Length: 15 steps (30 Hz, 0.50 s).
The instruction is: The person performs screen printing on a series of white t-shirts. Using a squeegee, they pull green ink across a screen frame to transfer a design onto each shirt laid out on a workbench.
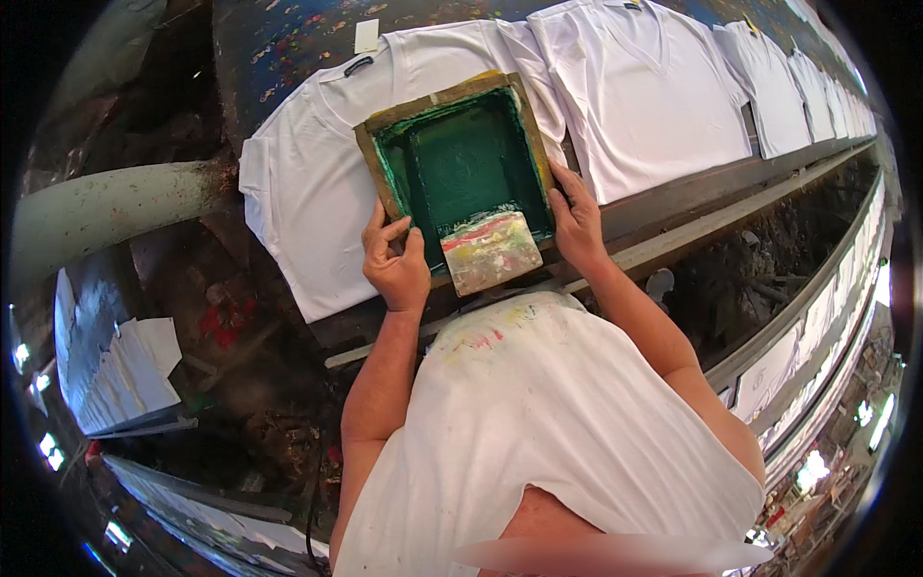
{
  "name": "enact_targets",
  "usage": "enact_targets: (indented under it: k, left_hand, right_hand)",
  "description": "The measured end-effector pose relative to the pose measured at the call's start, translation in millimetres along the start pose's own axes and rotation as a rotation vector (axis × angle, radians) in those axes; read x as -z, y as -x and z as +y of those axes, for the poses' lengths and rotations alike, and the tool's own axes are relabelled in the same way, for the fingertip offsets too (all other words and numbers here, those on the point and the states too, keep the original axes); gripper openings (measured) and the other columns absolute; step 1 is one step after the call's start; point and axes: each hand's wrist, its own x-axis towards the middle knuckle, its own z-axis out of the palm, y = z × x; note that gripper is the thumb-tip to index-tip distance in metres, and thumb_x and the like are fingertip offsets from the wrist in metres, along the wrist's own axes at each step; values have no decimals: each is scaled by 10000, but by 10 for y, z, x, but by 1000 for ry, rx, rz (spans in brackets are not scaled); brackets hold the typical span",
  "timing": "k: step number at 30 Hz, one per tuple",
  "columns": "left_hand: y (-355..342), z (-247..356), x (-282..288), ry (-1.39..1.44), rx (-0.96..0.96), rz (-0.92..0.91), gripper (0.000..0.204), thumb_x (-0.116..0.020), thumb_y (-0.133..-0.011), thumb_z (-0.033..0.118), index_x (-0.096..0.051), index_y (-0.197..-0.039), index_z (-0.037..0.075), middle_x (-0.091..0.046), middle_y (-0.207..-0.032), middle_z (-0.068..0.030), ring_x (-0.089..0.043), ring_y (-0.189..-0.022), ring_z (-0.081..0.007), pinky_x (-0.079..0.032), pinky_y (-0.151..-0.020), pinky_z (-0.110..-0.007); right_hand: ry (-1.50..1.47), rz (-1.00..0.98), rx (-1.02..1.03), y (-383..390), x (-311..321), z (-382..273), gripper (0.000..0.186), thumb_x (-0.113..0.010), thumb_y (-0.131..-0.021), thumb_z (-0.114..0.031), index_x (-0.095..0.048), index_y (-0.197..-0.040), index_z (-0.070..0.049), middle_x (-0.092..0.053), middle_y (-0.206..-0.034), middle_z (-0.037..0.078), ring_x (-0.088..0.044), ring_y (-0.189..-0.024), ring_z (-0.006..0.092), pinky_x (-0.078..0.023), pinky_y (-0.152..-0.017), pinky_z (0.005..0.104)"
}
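A wooden-framed printing screen (465,163) with green-inked mesh sits upper centre of the frame, over a white T-shirt (293,197) whose chest it mostly hides; whether it touches the cloth cannot be told. The left hand (396,267) grips its lower-left side, fingers bent and thumb over the rim. The right hand (577,223) clasps the right side, thumb along the wood; its fingertips are partly hidden. Holding opposite sides likely keeps the screen level and square. A paint-smeared squeegee board (492,258) leans across the lower rim, probably parked there to leave the mesh clear, though it covers part of that edge. Just right, a V-neck T-shirt (654,91) lies flat, its sleeve close to the screen's upper-right corner, with more shirts (808,91) in a row beyond. A paper tag (366,37) stands above the first collar; a thick pale pipe (120,216) crowds the left.
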Motion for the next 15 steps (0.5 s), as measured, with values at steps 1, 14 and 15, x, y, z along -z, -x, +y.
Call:
enact_targets:
  k: [1, 14, 15]
  left_hand:
    - [1, -6, 1, -9, -10, -4, 177, -806, -896, -72, -814, -1062, -11, -658, -1588, -248, -722, -1187, -220, -580, -895, -311]
    - [-109, -110, -88, 80, -48, 15, 113, -803, -909, -67, -790, -1015, -28, -632, -1613, -259, -675, -1384, -276, -572, -1063, -353]
    - [-115, -106, -90, 89, -64, 16, 103, -800, -912, -68, -785, -1008, -32, -627, -1618, -261, -672, -1395, -280, -571, -1081, -358]
  right_hand:
    - [13, -1, 17, 6, 9, 5, 466, -606, -1100, 1, -614, -1565, 23, -671, -1468, 206, -626, -1374, 322, -452, -1208, 390]
    - [-4, 65, 93, -96, 80, -54, 439, -695, -1045, 47, -691, -1481, -2, -722, -1398, 202, -690, -1307, 328, -515, -1150, 387]
    - [108, 95, 220, -45, 136, -129, 432, -704, -1038, 54, -702, -1466, -5, -732, -1382, 196, -703, -1290, 318, -528, -1130, 384]
